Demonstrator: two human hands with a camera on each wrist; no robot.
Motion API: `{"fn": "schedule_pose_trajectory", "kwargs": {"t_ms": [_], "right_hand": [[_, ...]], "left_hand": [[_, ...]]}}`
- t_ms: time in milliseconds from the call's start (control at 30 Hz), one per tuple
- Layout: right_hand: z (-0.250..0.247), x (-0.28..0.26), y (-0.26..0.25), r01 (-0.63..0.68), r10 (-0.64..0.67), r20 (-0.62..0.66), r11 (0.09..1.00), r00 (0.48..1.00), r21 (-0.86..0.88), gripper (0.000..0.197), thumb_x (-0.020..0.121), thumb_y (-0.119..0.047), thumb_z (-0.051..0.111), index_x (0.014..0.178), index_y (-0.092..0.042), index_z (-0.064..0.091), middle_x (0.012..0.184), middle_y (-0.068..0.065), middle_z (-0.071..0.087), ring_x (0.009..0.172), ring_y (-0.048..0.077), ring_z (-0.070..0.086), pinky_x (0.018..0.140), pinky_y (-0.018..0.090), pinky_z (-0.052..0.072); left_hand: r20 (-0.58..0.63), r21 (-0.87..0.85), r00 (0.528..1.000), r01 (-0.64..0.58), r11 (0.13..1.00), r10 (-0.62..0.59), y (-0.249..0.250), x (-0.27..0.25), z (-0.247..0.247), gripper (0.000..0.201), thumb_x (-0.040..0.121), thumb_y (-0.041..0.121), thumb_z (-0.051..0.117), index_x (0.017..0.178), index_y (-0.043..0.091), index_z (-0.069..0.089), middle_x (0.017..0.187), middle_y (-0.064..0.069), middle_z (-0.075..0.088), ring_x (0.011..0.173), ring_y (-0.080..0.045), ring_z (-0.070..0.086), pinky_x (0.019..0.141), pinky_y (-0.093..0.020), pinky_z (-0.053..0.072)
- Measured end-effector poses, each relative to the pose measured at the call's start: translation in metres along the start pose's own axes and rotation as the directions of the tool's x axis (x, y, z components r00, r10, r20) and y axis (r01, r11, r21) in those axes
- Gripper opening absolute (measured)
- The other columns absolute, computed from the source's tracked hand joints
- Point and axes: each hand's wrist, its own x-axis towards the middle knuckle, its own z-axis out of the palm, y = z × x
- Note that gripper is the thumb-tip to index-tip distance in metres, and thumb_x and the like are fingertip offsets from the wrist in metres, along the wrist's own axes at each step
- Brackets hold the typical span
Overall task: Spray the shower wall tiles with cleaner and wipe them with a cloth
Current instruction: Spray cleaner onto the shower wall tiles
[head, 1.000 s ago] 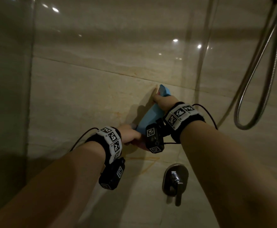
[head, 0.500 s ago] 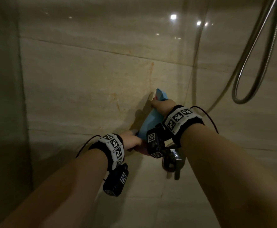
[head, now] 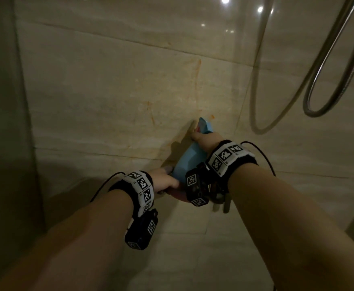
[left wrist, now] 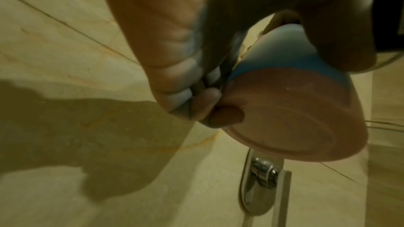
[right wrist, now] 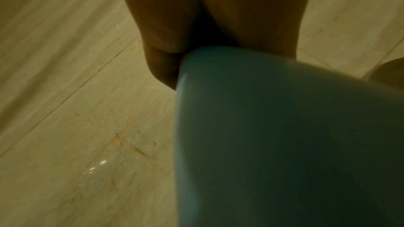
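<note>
Against the wall tiles (head: 113, 97) you dropped the spray bottle (head: 187, 162) lower. Right hand (head: 205, 139) gripped its neck, left hand (head: 165, 181) fingers held its base. Spraying looked unfinished; no cloth seen.

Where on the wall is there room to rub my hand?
Bare beige tile lies left of the pale blue plastic spray bottle, up to the dark corner. Crowded: both hands hold the bottle, the chrome tap handle below, the looping metal shower hose right.
</note>
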Motion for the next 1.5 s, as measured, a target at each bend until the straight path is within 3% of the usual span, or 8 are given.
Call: {"fn": "schedule_pose_trajectory", "kwargs": {"t_ms": [200, 467, 633, 733, 867, 1067, 1367, 1500], "right_hand": [[-0.001, -0.001, 0.019, -0.06, 0.06, 0.002, 0.994, 0.998, 0.093, 0.028, 0.088, -0.026, 0.059, 0.108, -0.009, 0.049, 0.081, 0.006, 0.051, 0.074, 0.022, 0.052, 0.074, 0.034, 0.044], [-0.012, 0.001, 0.052, -0.122, 0.125, -0.019, 0.985, 0.992, 0.12, 0.044, 0.09, -0.023, 0.058, 0.129, -0.007, 0.045, 0.1, 0.01, 0.05, 0.089, 0.026, 0.052, 0.081, 0.036, 0.047], [-0.006, 0.006, 0.061, -0.164, 0.166, -0.036, 0.986, 0.986, 0.041, 0.044, 0.085, -0.03, 0.06, 0.122, -0.007, 0.05, 0.093, 0.01, 0.055, 0.087, 0.028, 0.056, 0.087, 0.039, 0.05], [-0.006, 0.009, 0.067, -0.206, 0.205, -0.033, 0.978, 0.978, -0.041, 0.035, 0.087, -0.036, 0.056, 0.106, -0.008, 0.048, 0.082, 0.009, 0.054, 0.088, 0.028, 0.056, 0.091, 0.04, 0.05], [0.001, 0.015, 0.081, -0.211, 0.209, -0.023, 0.974, 0.978, -0.084, 0.041, 0.086, -0.04, 0.055, 0.109, -0.006, 0.048, 0.097, 0.012, 0.056, 0.101, 0.032, 0.06, 0.097, 0.046, 0.049], [0.019, 0.015, 0.095, -0.211, 0.211, 0.041, 0.977, 0.977, -0.002, 0.056, 0.085, -0.035, 0.06, 0.132, -0.008, 0.044, 0.102, 0.01, 0.054, 0.091, 0.027, 0.056, 0.081, 0.038, 0.049], [0.053, 0.007, 0.111, -0.173, 0.177, 0.168, 0.984, 0.97, -0.035, 0.039, 0.09, -0.026, 0.056, 0.122, -0.007, 0.044, 0.099, 0.01, 0.05, 0.088, 0.024, 0.051, 0.082, 0.036, 0.045], [0.064, 0.006, 0.105, -0.166, 0.183, 0.183, 0.981, 0.966, -0.104, 0.022, 0.09, -0.026, 0.054, 0.102, -0.011, 0.045, 0.085, 0.008, 0.052, 0.073, 0.021, 0.051, 0.064, 0.03, 0.042]], "left_hand": [[0.067, 0.088, 0.998, 0.015, 0.996, -0.021, -0.005, 0.007, 0.02, 0.025, 0.086, 0.005, 0.054, 0.104, 0.019, 0.045, 0.072, -0.004, 0.049, 0.057, -0.018, 0.041, 0.055, -0.028, 0.031], [0.149, 0.095, 0.988, 0.025, 0.995, -0.039, -0.004, 0.01, 0.052, 0.053, 0.088, 0.007, 0.054, 0.138, 0.013, 0.038, 0.082, -0.004, 0.054, 0.057, -0.018, 0.044, 0.053, -0.025, 0.031], [0.118, 0.155, 0.993, -0.006, 0.988, -0.013, -0.009, 0.008, 0.06, 0.049, 0.094, 0.007, 0.047, 0.141, 0.009, 0.036, 0.129, -0.024, 0.054, 0.106, -0.04, 0.058, 0.057, -0.026, 0.033], [0.138, 0.113, 0.99, 0.011, 0.993, -0.027, -0.016, 0.013, 0.062, 0.051, 0.093, 0.003, 0.044, 0.142, 0.011, 0.035, 0.107, -0.022, 0.058, 0.062, -0.021, 0.048, 0.052, -0.025, 0.029], [0.149, 0.064, 0.983, 0.102, 0.993, -0.111, -0.032, 0.021, 0.067, 0.049, 0.087, 0.003, 0.049, 0.135, 0.007, 0.042, 0.073, -0.007, 0.048, 0.054, -0.017, 0.038, 0.052, -0.027, 0.028], [0.154, 0.047, 0.975, 0.156, 0.987, -0.161, -0.048, 0.018, 0.076, 0.051, 0.088, 0.001, 0.047, 0.137, 0.008, 0.037, 0.07, -0.005, 0.044, 0.054, -0.016, 0.036, 0.05, -0.026, 0.028], [0.145, 0.074, 0.966, 0.205, 0.976, -0.214, -0.091, 0.007, 0.076, 0.052, 0.088, 0.001, 0.049, 0.137, 0.013, 0.036, 0.087, -0.009, 0.051, 0.056, -0.016, 0.037, 0.052, -0.026, 0.03], [0.142, 0.036, 0.964, 0.221, 0.975, -0.224, -0.105, 0.011, 0.074, 0.052, 0.088, 0.004, 0.05, 0.138, 0.014, 0.037, 0.102, -0.014, 0.055, 0.057, -0.017, 0.039, 0.051, -0.026, 0.029]]}}
